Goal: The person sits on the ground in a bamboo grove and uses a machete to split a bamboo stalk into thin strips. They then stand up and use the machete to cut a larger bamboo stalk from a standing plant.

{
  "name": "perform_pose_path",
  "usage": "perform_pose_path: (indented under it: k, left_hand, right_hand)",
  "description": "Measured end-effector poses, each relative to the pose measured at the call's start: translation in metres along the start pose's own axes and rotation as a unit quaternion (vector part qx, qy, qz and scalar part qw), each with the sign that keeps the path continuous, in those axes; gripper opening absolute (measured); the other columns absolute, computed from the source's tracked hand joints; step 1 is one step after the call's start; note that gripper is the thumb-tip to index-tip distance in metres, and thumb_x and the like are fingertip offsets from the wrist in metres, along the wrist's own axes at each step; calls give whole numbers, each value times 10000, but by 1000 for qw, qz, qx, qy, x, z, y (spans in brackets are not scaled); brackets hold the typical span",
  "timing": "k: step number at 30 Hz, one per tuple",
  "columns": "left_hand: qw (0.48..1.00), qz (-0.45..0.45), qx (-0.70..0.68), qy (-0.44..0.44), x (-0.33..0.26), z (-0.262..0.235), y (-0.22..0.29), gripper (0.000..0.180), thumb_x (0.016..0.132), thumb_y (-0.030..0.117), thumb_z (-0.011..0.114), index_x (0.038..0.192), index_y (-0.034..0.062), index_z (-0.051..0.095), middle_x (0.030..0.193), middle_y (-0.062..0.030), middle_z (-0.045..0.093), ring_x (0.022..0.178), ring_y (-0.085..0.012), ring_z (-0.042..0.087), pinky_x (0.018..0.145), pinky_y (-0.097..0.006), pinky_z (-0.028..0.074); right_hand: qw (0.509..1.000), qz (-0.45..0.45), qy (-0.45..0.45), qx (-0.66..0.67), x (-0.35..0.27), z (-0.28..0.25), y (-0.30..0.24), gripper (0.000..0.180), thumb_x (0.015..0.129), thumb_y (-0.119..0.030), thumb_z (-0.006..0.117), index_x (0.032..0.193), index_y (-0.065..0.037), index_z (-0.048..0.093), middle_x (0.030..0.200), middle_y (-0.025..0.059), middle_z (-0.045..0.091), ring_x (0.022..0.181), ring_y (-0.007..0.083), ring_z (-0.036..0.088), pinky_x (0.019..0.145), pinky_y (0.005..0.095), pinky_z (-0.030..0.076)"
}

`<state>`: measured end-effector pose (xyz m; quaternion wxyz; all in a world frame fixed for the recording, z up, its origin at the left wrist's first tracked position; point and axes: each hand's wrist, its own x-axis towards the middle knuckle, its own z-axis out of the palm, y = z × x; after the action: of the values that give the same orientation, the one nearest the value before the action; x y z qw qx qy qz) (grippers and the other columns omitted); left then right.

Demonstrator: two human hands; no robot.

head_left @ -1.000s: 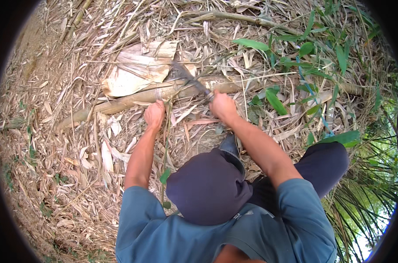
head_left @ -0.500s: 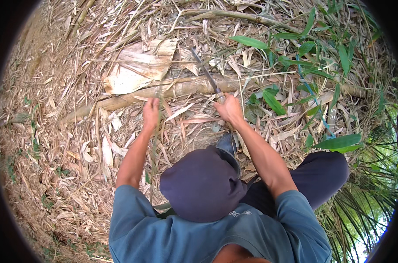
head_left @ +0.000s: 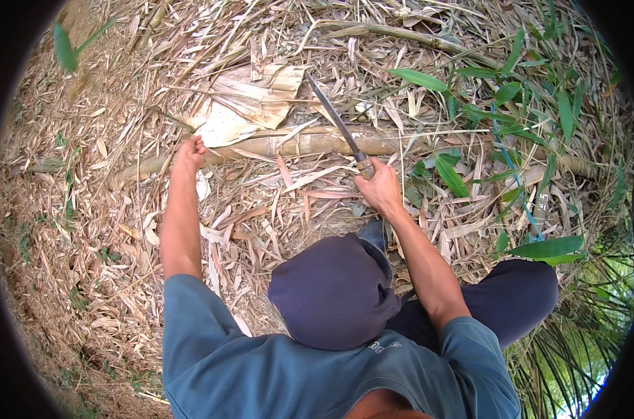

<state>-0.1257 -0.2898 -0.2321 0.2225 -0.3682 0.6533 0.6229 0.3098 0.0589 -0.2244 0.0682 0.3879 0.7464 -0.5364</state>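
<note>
My right hand (head_left: 380, 187) is closed round the wooden handle of a long knife (head_left: 336, 120), whose narrow dark blade points up and to the left, above the bamboo pole (head_left: 315, 142). Out to the left, the fingers of my left hand (head_left: 190, 153) are closed on a thin stem (head_left: 174, 119) that runs toward the upper left. Part of this stem is too blurred to follow; a green leaf (head_left: 63, 47) in that direction may belong to it. Just past my left hand, a broad pale bamboo sheath (head_left: 226, 127) lies against the pole.
Dry leaves and straw cover the ground. Green leafy shoots (head_left: 451, 174) grow on the right, beside a blue cord (head_left: 512, 167). A dry stalk (head_left: 428, 38) lies at the far side. My bent knees (head_left: 331, 290) are close in front of me.
My left hand has moved left and outward, swinging the thin stem from near my body toward the upper left. The knife stays in my right hand, and the whole view has shifted slightly.
</note>
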Motion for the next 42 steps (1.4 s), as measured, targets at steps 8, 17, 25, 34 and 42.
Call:
perform_pose_path:
  k: [8, 17, 25, 34, 42]
  left_hand:
    - [951, -11, -74, -302, -108, 81, -79, 279, 1058, 317, 516, 1195, 78, 563, 666, 39, 384, 495, -55, 302, 409, -205, 236]
    - [919, -12, -49, -390, -148, 100, -100, 305, 1055, 344, 521, 1199, 77, 550, 631, 63, 340, 484, -38, 281, 409, -204, 212]
    - [923, 59, -2, -380, -167, 96, -122, 325, 1076, 348, 472, 1184, 54, 557, 634, 63, 317, 487, -41, 275, 417, -210, 219]
    - [934, 72, -11, -349, -153, 96, -149, 345, 1083, 315, 457, 1224, 18, 563, 651, 51, 349, 506, -48, 313, 445, -213, 263]
    - [938, 31, -109, -328, -114, 101, -177, 305, 1056, 227, 458, 1230, 1, 567, 713, 14, 444, 590, -102, 415, 557, -269, 389]
  right_hand:
    - [997, -37, 49, -41, -2, -8, 5, 530, 739, -283, 701, 1175, 15, 652, 692, 199, 652, 623, 322, 618, 679, 451, 507]
    - [998, -14, 1, -57, -3, -1, 14, 623, 741, -318, 724, 1241, 41, 627, 949, 305, 693, 947, 439, 675, 889, 477, 527]
    - [995, 5, -31, -93, -2, 6, 31, 603, 733, -310, 720, 1218, 38, 631, 957, 300, 691, 953, 444, 671, 888, 476, 527]
    - [996, 13, -34, -79, 7, 16, 63, 640, 735, -313, 716, 1262, 34, 614, 1020, 307, 685, 984, 419, 670, 909, 445, 519]
    - [996, -3, -22, -85, 19, 23, 85, 567, 748, -302, 711, 1211, 14, 633, 853, 213, 703, 820, 344, 693, 799, 422, 533]
